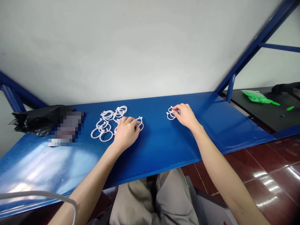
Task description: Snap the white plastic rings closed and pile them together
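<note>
Loose white plastic rings [106, 135], each with a small knob or eyelet like a curtain ring, lie in a pile on the blue table [154, 150], left of centre. My left hand [126, 132] rests over the pile's right side, fingers curled at a white ring [142, 125] by the fingertips; it hides part of the pile. Farther right, a small group of the same rings [171, 116] lies on the table. There my right hand [185, 115] pinches at a ring, thumb and forefinger close together; its fingers partly cover the group.
A black plastic bag [35, 118] and a blurred-out flat object [67, 126] lie at the left. A pale cable [42, 193] crosses the lower left. Blue frame bars [255, 47] slope at the right, beside a black table with a bright green bag [257, 97].
</note>
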{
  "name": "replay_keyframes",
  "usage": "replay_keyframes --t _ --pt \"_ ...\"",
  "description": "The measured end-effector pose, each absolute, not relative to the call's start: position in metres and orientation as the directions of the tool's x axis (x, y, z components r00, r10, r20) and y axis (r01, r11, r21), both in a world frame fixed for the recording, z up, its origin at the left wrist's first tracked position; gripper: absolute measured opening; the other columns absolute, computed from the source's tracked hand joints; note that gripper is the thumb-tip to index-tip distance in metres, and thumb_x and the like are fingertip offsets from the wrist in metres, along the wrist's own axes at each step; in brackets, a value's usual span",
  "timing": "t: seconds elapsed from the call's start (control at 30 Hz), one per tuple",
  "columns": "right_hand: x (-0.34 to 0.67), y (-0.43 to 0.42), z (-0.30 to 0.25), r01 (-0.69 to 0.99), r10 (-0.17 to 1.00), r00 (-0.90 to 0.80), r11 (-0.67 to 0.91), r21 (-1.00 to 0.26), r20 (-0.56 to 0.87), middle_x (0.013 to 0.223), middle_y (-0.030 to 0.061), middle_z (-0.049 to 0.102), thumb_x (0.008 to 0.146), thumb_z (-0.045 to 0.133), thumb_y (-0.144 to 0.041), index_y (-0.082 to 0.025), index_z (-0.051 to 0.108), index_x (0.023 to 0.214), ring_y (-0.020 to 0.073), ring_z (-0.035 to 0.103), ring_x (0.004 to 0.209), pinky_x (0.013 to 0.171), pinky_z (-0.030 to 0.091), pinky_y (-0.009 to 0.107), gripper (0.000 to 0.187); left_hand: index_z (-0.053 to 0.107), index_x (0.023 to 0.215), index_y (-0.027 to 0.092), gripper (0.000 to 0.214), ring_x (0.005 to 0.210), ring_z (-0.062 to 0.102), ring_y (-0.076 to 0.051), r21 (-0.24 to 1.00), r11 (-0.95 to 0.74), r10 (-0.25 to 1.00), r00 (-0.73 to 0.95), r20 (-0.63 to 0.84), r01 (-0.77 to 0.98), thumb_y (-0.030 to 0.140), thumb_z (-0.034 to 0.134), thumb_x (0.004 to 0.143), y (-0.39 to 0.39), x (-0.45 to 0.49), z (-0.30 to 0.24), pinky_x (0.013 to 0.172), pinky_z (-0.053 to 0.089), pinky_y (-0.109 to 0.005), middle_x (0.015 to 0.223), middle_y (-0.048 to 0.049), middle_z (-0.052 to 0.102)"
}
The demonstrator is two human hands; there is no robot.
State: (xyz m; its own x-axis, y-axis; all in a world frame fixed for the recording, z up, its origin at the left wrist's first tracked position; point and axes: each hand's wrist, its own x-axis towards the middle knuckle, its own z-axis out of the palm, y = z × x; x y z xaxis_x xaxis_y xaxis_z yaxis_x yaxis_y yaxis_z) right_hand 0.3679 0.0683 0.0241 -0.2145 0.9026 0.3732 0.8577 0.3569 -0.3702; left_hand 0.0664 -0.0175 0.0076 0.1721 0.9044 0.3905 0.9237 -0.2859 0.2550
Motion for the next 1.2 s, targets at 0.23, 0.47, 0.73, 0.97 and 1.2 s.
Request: replay_keyframes --t 0.23,0.47,0.73,0.97,1.2 --pt "0.337 0.049 0.034 0.747 0.816 -0.242 0.502 -0.436 0.525 0.098 0.0067 0.073 0.098 0.058 -0.026 -0.021 0.073 0.098 0.0257 0.058 0.098 0.087 0.049 0.04 0.015 0.073 0.097 0.02 0.022 0.102 0.058 -0.031 0.252 -0.292 0.887 0.163 0.432 0.923 0.026 0.052 0.097 -0.018 0.068 0.012 0.088 0.046 -0.048 0.105 -0.0102 0.074" --pt "0.288 0.018 0.023 0.466 0.803 -0.509 0.559 -0.686 0.309 0.096 0.0027 0.071 0.098 0.063 -0.038 -0.022 0.069 0.101 0.0168 0.064 0.086 0.08 0.05 0.032 0.018 0.069 0.1 0.02 0.016 0.099 0.057 -0.025 0.301 -0.476 0.824 0.299 0.482 0.826 0.026 0.053 0.099 -0.022 0.08 0.016 0.088 0.047 -0.041 0.105 -0.0078 0.072" --pt "0.282 0.016 0.021 0.366 0.845 -0.425 0.489 -0.792 0.325 0.093 0.002 0.066 0.093 0.063 -0.029 -0.02 0.067 0.086 0.0134 0.061 0.078 0.073 0.049 0.028 0.012 0.061 0.104 0.021 0.01 0.095 0.061 -0.021 0.357 -0.471 0.85 0.306 0.429 0.807 0.019 0.054 0.097 -0.025 0.082 0.014 0.086 0.048 -0.036 0.103 -0.0052 0.068" --pt "0.286 0.018 0.024 0.293 0.924 -0.312 0.313 -0.903 0.22 0.08 0.0008 0.07 0.09 0.063 -0.032 -0.02 0.064 0.084 0.0144 0.062 0.07 0.067 0.049 0.03 0.013 0.059 0.102 0.022 0.008 0.079 0.064 -0.016 0.435 -0.349 0.865 0.108 0.489 0.83 0.02 0.054 0.095 -0.023 0.081 0.015 0.074 0.049 -0.029 0.099 -0.003 0.065" --pt "0.287 0.021 0.021 0.232 0.929 -0.332 0.252 -0.94 0.167 0.079 0.0013 0.07 0.091 0.062 -0.038 -0.02 0.066 0.096 0.0146 0.064 0.069 0.067 0.051 0.03 0.019 0.064 0.111 0.021 0.02 0.08 0.066 -0.018 0.409 -0.27 0.877 0.047 0.479 0.872 0.019 0.052 0.094 -0.023 0.078 0.016 0.072 0.05 -0.031 0.101 -0.0053 0.067"
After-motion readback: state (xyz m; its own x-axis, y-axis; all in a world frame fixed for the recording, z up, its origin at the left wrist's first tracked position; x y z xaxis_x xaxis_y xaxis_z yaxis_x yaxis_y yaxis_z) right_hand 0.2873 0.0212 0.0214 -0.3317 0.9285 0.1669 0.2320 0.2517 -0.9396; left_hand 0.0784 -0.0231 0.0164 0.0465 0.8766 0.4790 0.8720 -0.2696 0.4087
